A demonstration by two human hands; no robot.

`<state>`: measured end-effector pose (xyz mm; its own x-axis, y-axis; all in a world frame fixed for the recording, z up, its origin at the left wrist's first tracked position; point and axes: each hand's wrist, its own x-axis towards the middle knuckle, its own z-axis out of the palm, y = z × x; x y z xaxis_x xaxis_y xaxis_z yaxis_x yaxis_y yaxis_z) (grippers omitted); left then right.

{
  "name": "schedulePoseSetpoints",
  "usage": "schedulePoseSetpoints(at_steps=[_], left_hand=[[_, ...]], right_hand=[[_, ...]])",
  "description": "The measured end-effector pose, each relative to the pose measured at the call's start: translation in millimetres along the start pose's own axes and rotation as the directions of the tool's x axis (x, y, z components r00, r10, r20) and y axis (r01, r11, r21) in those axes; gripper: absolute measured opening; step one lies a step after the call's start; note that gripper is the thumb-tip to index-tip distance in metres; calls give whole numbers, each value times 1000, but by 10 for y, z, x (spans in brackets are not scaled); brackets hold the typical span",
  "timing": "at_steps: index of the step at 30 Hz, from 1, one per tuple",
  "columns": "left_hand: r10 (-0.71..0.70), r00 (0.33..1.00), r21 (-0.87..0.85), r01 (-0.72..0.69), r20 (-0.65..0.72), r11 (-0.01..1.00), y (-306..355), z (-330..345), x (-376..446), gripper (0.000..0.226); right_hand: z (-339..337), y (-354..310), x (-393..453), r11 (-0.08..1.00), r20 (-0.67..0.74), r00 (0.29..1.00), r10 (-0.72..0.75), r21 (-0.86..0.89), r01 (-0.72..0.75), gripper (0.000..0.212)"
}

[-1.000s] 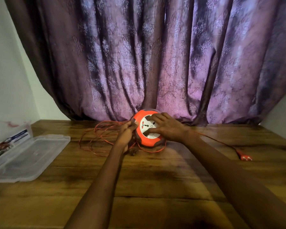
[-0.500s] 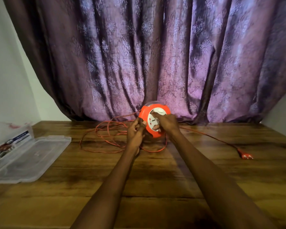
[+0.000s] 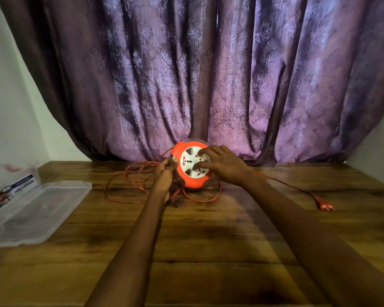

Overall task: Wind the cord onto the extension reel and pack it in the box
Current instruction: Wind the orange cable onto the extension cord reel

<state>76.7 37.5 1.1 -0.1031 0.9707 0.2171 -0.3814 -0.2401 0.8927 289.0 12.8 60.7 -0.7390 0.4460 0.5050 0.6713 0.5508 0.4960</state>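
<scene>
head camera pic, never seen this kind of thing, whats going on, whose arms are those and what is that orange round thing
The picture comes from a camera worn on a person's head, looking forward and down, so the two arms reaching in from the bottom are that person's own. There is no robot here.

The orange round thing is an extension reel with a white socket face, tilted toward the camera on a wooden table. The left hand grips its left edge, where the orange cord comes in. The right hand has its fingers curled onto the white face.

Most of the cord lies in loose loops on the table left of the reel. One strand runs right to the plug.

At far left sits a clear plastic box, open, with its lid flat on the table. A purple curtain hangs behind.
</scene>
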Motion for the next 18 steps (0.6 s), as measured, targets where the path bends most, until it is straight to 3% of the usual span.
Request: schedulePoseSetpoints(at_steps=[4,11,13,15,17,18], left_hand=[[-43,996,44,39,83,998,-20,12,-28,14],[-13,986,69,1,167,998,-48,84,-118,11],[14,984,81,-29,180,996,-78,118,-138,12],[52,980,101,-73,194,992,-126,166,-146,12],[105,980,119,-126,172,985,-151,207,-159,12],[125,981,123,-144,151,982,-149,228,-176,12]], right_hand=[[-82,-15,-12,970,65,981,-182,-150,190,35],[-90,-29,-57,955,92,985,-144,-249,163,42],[-38,-20,-50,951,76,997,-33,-304,55,45],[-31,-51,-21,951,31,984,178,-263,-164,55],[-71,-159,34,877,64,880,471,-135,-460,65],[-69,-218,70,784,89,779,621,-46,-619,65]])
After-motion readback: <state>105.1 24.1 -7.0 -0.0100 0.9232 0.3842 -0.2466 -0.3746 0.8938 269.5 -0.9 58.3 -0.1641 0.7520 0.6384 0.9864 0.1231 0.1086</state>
